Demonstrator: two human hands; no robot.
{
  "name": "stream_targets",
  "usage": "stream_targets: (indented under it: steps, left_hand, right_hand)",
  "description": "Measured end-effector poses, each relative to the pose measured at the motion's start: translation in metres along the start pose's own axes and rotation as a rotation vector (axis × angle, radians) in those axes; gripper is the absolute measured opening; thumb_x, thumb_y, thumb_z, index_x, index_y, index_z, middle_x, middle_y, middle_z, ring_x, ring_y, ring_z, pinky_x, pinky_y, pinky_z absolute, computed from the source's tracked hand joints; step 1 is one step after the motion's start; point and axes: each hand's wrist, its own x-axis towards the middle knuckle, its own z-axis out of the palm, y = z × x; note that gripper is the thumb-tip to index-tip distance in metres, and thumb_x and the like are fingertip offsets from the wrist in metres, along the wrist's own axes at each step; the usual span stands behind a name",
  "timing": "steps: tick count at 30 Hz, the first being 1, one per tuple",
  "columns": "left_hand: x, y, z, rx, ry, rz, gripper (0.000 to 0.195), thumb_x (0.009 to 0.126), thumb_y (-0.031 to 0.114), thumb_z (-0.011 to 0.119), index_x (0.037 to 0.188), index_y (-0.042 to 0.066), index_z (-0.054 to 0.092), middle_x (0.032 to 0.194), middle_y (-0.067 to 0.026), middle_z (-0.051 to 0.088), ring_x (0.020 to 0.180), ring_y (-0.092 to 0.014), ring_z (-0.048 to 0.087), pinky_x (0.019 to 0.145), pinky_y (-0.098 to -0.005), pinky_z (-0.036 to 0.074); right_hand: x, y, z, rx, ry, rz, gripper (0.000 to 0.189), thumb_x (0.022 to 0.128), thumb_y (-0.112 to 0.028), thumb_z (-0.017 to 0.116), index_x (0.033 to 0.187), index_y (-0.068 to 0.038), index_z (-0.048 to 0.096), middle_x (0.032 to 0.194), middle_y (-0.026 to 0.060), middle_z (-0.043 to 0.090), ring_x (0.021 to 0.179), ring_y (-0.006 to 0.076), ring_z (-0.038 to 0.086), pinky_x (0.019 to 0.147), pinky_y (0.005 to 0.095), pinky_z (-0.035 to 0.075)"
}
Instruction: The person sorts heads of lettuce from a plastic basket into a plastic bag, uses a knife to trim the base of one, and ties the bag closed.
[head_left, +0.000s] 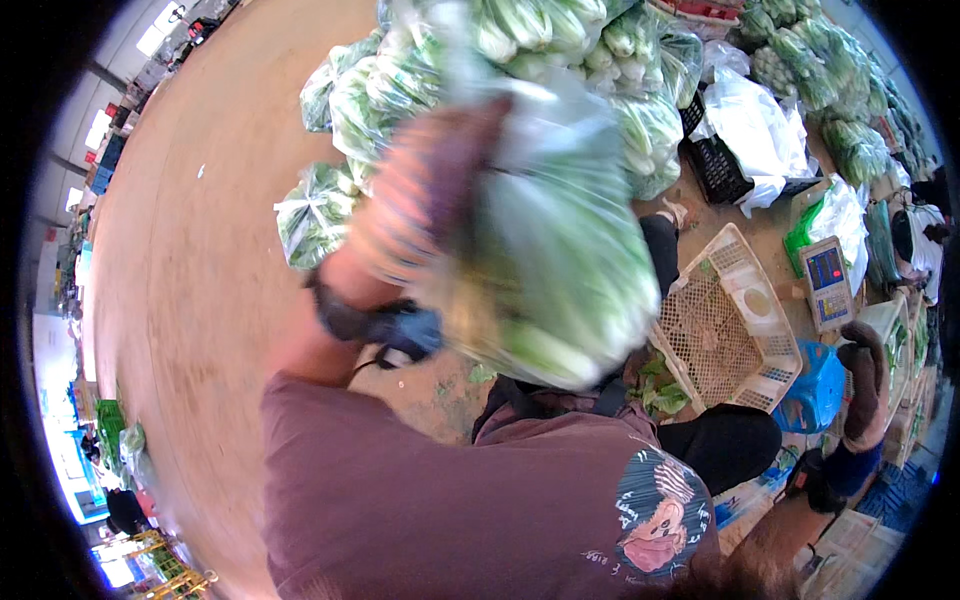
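My left hand (439, 176) is raised in front of me, blurred, in a striped glove with a dark palm. It grips the gathered top of a clear plastic bag of leafy green vegetables (562, 277). The bag hangs tilted, with pale stalk ends at its bottom. Out to the right is my right hand (862, 390), in a brown-palmed glove, its fingers loosely bent and nothing seen in them. It is nearest to a blue plastic stool (811, 390). Behind the raised bag lies a pile of bagged greens (397, 90), partly hidden.
A cream plastic crate (724, 330) sits right of my legs, beside a digital scale display (827, 281). Beyond it are a black crate (712, 169) with white plastic bags (757, 135) and more bagged vegetables (817, 67). Loose leaves (664, 386) lie by the crate. Concrete floor (187, 262) stretches left.
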Motion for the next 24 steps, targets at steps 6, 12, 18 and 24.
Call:
stream_targets:
  steps: [6, 12, 18, 24]
  left_hand:
    - [-0.046, -0.069, -0.116, -0.38, 0.77, 0.219, 0.026, 0.094, 0.027, 0.046, 0.098, 0.005, 0.057, 0.078, -0.0004, 0.051, 0.072, -0.012, 0.051, 0.072, -0.0237, 0.043]
    - [-0.079, -0.133, -0.159, -0.371, 1.045, 0.131, 0.028, 0.09, 0.025, 0.051, 0.099, 0.0, 0.062, 0.08, -0.004, 0.059, 0.073, -0.013, 0.054, 0.069, -0.026, 0.046]
    - [-0.144, -0.172, -0.209, -0.364, 1.396, 0.154, 0.031, 0.089, 0.022, 0.05, 0.112, 0.003, 0.057, 0.098, -0.0113, 0.061, 0.086, -0.023, 0.06, 0.074, -0.0337, 0.052]
    - [-0.18, -0.202, -0.247, 0.09, 1.525, 0.14, 0.026, 0.084, 0.019, 0.059, 0.103, 0.001, 0.058, 0.08, -0.0028, 0.055, 0.07, -0.014, 0.053, 0.067, -0.0284, 0.048]
  right_hand:
    - [0.039, 0.097, 0.011, 0.285, -0.028, 0.214, 0.033, 0.093, -0.029, 0.046, 0.116, -0.006, 0.051, 0.096, 0.0014, 0.053, 0.076, 0.0089, 0.048, 0.069, 0.023, 0.04]
    - [0.072, 0.126, 0.019, 0.347, -0.089, 0.296, 0.035, 0.093, -0.028, 0.048, 0.119, -0.006, 0.051, 0.103, 0.002, 0.055, 0.086, 0.0102, 0.049, 0.077, 0.0235, 0.04]
    - [0.109, 0.147, 0.03, 0.332, -0.089, 0.281, 0.033, 0.09, -0.029, 0.053, 0.115, -0.008, 0.054, 0.098, 0.0002, 0.057, 0.081, 0.0093, 0.051, 0.07, 0.0223, 0.042]
    - [0.147, 0.141, 0.047, 0.264, -0.207, 0.365, 0.028, 0.09, -0.031, 0.053, 0.109, -0.011, 0.056, 0.091, -0.0025, 0.056, 0.074, 0.0061, 0.049, 0.065, 0.0202, 0.039]
